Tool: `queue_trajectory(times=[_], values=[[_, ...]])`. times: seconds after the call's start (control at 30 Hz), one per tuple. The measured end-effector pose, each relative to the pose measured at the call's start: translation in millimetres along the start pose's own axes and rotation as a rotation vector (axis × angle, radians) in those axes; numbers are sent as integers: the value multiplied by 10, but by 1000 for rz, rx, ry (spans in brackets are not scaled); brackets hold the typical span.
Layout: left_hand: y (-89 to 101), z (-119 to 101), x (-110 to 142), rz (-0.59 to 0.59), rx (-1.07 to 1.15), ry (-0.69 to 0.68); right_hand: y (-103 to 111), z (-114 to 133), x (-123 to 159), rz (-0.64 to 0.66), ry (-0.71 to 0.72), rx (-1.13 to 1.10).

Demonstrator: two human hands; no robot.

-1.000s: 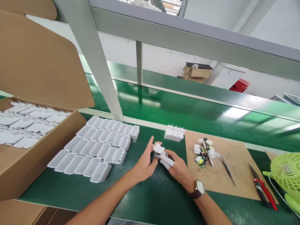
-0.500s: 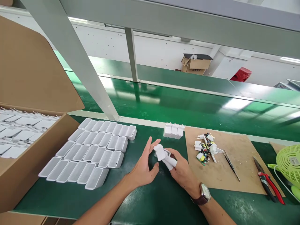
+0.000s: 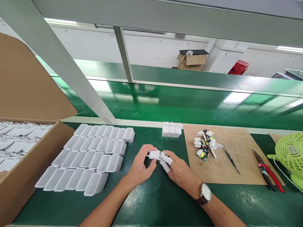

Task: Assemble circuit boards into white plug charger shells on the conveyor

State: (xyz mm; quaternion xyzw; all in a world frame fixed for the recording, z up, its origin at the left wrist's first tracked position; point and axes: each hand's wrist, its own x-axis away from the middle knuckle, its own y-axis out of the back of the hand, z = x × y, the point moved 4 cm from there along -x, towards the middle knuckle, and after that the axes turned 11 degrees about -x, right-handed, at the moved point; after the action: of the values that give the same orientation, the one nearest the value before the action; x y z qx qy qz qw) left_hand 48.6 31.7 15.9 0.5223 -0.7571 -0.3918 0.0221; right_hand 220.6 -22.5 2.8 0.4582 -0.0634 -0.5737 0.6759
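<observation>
Over the green bench, a small white charger plug is held between my two hands. My left hand pinches its left end, where thin prongs poke out. White coverings wrap the thumb and a finger of my right hand, which closes on the plug's right end; part of the plug is hidden there. Just behind stands a short row of white chargers with prongs upward. To the left, open white plastic cases lie in several rows, hollow sides up.
A cardboard box of white plug parts stands at left. On a brown cardboard sheet lie circuit boards, tweezers and red-black pliers. A green fan stands far right; a metal post rises behind the cases.
My left hand was spread open beside the plug; its fingers have now closed on the prong end. The plug has turned to lie more level, prongs left. The view has shifted slightly.
</observation>
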Motion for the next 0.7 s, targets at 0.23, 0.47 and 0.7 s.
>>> queue_trajectory(times=[0.23, 0.47, 0.7], values=[[-30, 43, 12, 28, 42, 76, 7, -78, -13, 41, -75, -104], [-19, 24, 5, 23, 31, 72, 50, -129, -8, -25, -118, -295], [-32, 35, 12, 20, 73, 77, 0, -100, -2, 30, -4, -115]])
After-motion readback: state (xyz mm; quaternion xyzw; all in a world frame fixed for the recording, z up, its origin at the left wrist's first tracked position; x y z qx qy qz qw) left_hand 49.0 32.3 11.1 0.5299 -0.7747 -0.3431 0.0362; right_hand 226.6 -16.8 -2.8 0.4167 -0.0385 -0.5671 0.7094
